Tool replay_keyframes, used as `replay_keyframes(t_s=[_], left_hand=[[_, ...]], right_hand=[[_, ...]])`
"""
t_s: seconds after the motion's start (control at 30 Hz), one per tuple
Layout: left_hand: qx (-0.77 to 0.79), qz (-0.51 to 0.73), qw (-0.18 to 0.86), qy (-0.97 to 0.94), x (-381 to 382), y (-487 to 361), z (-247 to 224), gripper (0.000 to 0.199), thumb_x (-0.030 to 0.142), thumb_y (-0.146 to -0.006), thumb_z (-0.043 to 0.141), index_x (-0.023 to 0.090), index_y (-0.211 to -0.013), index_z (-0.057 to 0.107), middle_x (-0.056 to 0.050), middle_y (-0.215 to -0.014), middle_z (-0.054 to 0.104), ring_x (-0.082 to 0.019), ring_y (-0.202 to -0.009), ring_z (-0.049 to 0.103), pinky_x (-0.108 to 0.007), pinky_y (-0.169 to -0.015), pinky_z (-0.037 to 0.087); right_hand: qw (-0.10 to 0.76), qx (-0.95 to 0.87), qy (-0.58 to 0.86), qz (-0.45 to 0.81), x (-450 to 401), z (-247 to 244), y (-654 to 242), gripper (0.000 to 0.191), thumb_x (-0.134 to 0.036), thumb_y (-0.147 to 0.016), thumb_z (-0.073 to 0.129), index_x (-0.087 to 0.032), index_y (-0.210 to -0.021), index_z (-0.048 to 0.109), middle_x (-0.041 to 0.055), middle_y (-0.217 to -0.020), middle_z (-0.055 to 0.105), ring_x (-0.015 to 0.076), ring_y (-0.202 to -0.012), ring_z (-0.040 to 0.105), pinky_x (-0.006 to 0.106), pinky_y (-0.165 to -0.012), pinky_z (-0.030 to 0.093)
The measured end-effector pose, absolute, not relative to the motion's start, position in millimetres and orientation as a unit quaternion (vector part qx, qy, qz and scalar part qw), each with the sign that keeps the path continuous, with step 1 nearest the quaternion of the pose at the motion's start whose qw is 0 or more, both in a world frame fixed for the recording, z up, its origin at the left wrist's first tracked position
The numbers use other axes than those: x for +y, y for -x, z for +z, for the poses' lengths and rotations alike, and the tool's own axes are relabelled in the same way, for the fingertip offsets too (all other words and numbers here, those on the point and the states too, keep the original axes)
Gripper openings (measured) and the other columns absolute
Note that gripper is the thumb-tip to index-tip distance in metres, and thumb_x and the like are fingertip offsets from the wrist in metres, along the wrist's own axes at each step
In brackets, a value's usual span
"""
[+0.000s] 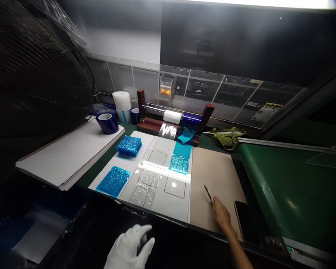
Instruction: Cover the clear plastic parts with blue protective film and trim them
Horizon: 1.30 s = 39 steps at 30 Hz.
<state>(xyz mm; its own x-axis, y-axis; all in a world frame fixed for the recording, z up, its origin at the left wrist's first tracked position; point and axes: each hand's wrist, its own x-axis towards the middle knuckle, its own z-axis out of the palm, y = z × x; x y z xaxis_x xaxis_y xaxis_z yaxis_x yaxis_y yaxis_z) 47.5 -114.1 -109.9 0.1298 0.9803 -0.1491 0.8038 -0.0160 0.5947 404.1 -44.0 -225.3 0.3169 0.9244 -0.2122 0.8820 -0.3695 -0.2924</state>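
Note:
My left hand (131, 246), in a white glove, hangs in front of the table's front edge. Its thumb and fingers are apart with nothing between them. My bare right hand (221, 215) is closed around a thin pointed knife (207, 192) above the brown board (212, 164); its exact kind is hard to make out. Left of the board lies a white sheet with outlined rectangles (174, 186). Clear film pieces (148, 178) and teal film pieces (179, 163) lie on it. A stack of blue film-covered plates (129, 145) and another blue stack (114, 181) rest on its left part.
Behind stands a tape dispenser (151, 125) with a white roll (172, 117) and a blue roll (191, 118). White sheets (70, 151) are piled at left under a blue tape roll (107, 123). A phone (242, 216) lies beside my right hand; a green conveyor belt (294, 186) is farther right.

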Motion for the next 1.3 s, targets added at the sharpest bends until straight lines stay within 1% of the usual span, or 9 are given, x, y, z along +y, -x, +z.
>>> replay_keyframes(t_s=[0.1, 0.2, 0.43, 0.6, 0.87, 1.0, 1.1, 1.23, 1.3], left_hand=[[0.587, 0.18, 0.227, -0.756, -70, -59, -126, 0.047, 0.042, -0.08, 0.058, 0.026, -0.124, 0.054, -0.005, -0.115, 0.065, -0.022, -0.102, 0.063, -0.035, -0.088, 0.054], [0.525, 0.174, 0.191, -0.811, -16, -89, -143, 0.065, 0.037, -0.074, 0.064, 0.021, -0.134, 0.044, -0.012, -0.135, 0.052, -0.029, -0.123, 0.049, -0.044, -0.102, 0.045], [0.488, 0.098, 0.185, -0.847, 113, -178, -188, 0.093, 0.054, -0.061, 0.068, 0.016, -0.139, 0.035, -0.015, -0.139, 0.046, -0.037, -0.133, 0.033, -0.051, -0.109, 0.031], [0.474, 0.019, 0.198, -0.858, 167, -212, -221, 0.116, 0.056, -0.049, 0.074, 0.019, -0.145, 0.022, -0.013, -0.154, 0.019, -0.036, -0.139, 0.017, -0.048, -0.115, 0.019], [0.417, -0.06, 0.189, -0.887, 194, -206, -232, 0.106, 0.064, -0.061, 0.066, 0.019, -0.145, 0.02, -0.012, -0.153, 0.021, -0.032, -0.141, 0.015, -0.048, -0.115, 0.012], [0.366, -0.065, 0.171, -0.912, 208, -198, -230, 0.069, 0.03, -0.079, 0.061, 0.02, -0.14, 0.03, -0.01, -0.147, 0.035, -0.028, -0.134, 0.031, -0.05, -0.111, 0.023], [0.349, -0.05, 0.149, -0.924, 206, -195, -230, 0.064, 0.007, -0.079, 0.051, 0.021, -0.139, 0.034, -0.008, -0.144, 0.041, -0.027, -0.133, 0.035, -0.046, -0.11, 0.026], [0.329, -0.004, 0.12, -0.937, 181, -191, -228, 0.063, 0.0, -0.08, 0.039, 0.022, -0.139, 0.034, -0.006, -0.145, 0.04, -0.026, -0.133, 0.036, -0.044, -0.11, 0.028], [0.321, 0.021, 0.107, -0.941, 164, -186, -225, 0.061, 0.001, -0.082, 0.037, 0.022, -0.139, 0.035, -0.005, -0.144, 0.042, -0.025, -0.131, 0.038, -0.042, -0.109, 0.031]], right_hand=[[0.097, -0.551, 0.798, 0.223, -28, -219, -399, 0.044, -0.038, -0.093, 0.016, -0.022, -0.093, 0.057, 0.0036, -0.077, 0.064, 0.0191, -0.073, 0.062, 0.027, -0.065, 0.044], [0.122, -0.542, 0.794, 0.246, -4, -215, -396, 0.043, -0.04, -0.091, 0.022, -0.023, -0.103, 0.06, 0.0023, -0.083, 0.068, 0.0179, -0.078, 0.064, 0.024, -0.066, 0.044], [0.114, -0.517, 0.815, 0.237, 44, -225, -403, 0.03, -0.037, -0.088, 0.037, -0.023, -0.08, 0.062, 0.004, -0.082, 0.07, 0.0199, -0.076, 0.065, 0.024, -0.06, 0.039], [0.096, -0.505, 0.821, 0.249, 65, -238, -406, 0.024, -0.032, -0.087, 0.042, -0.025, -0.073, 0.061, 0.0032, -0.074, 0.069, 0.0186, -0.07, 0.063, 0.023, -0.055, 0.033], [0.212, -0.472, 0.767, 0.38, 77, -247, -407, 0.028, -0.041, -0.082, 0.045, -0.023, -0.064, 0.056, 0.0016, -0.067, 0.065, 0.018, -0.067, 0.061, 0.023, -0.055, 0.034], [0.291, -0.398, 0.714, 0.498, 71, -251, -419, 0.037, -0.055, -0.077, 0.051, -0.021, -0.062, 0.052, -0.0023, -0.055, 0.053, 0.0136, -0.053, 0.05, 0.022, -0.05, 0.033], [0.322, -0.319, 0.714, 0.534, 72, -247, -421, 0.045, -0.064, -0.07, 0.056, -0.02, -0.065, 0.051, -0.0046, -0.052, 0.05, 0.0089, -0.044, 0.037, 0.021, -0.044, 0.028], [0.386, -0.262, 0.679, 0.567, 80, -232, -394, 0.053, -0.066, -0.07, 0.058, -0.015, -0.085, 0.06, -0.0019, -0.059, 0.058, 0.0061, -0.041, 0.03, 0.021, -0.041, 0.026], [0.411, -0.262, 0.665, 0.566, 82, -227, -372, 0.053, -0.064, -0.067, 0.062, -0.013, -0.081, 0.062, -0.0038, -0.052, 0.052, 0.0063, -0.041, 0.031, 0.021, -0.041, 0.026]])
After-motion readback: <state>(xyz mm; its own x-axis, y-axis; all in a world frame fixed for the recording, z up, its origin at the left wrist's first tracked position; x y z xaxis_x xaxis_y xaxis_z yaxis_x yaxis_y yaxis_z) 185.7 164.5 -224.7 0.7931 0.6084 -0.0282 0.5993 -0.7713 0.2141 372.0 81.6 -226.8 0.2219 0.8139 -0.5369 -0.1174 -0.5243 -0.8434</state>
